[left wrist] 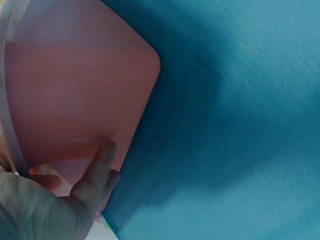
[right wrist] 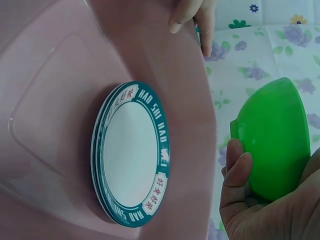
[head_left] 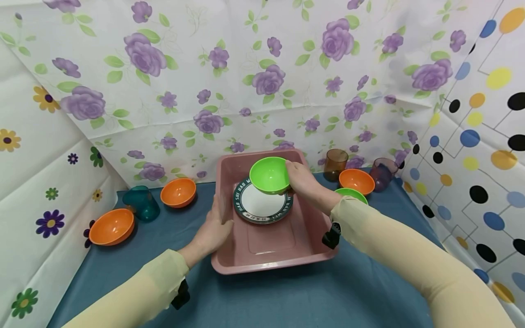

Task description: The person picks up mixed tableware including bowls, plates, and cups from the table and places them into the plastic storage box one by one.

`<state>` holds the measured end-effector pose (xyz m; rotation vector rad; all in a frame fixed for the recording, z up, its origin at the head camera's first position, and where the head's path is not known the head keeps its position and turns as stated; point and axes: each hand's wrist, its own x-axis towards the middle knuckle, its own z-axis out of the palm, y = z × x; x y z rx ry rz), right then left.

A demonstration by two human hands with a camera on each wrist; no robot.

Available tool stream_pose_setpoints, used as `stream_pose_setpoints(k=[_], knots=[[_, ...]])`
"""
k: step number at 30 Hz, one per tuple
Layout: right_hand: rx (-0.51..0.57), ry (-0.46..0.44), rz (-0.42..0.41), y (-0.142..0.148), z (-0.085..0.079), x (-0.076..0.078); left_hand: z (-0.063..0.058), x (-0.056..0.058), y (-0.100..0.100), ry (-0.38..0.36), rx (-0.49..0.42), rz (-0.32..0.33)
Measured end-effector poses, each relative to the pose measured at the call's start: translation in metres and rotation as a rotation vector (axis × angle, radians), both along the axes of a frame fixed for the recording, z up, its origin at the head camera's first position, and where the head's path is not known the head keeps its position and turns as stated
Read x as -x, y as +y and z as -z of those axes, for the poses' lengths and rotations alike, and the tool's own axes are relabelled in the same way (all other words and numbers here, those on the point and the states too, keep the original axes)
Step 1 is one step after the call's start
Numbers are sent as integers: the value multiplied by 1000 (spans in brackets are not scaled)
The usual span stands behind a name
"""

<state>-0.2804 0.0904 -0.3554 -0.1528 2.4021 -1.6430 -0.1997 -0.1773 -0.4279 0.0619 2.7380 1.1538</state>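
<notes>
Seemingly for steadiness, the left grip [head_left: 211, 230] clasps the tub [head_left: 275, 264] below the right grip [head_left: 306, 184] holding a green bowl [head_left: 268, 175].

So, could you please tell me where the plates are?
In the head view, the plates lie in the pink tub, right of the left hand, their far edge partly hidden by the green bowl.

Pale cream sleeves [head_left: 389, 241], thin loose cuffs [head_left: 175, 266], black wrist devices [head_left: 331, 235]
</notes>
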Motion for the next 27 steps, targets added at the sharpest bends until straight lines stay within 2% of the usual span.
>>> stream_pose_setpoints(k=[7,14,27], knots=[[-27,-18,31,-7,4,9,2,-3,2,59,32,-23],[1,-7,14,-12,13,20,3,-3,6,48,51,-38],[70,-47,62,-32,33,43,5,-2,7,38,39,-62]])
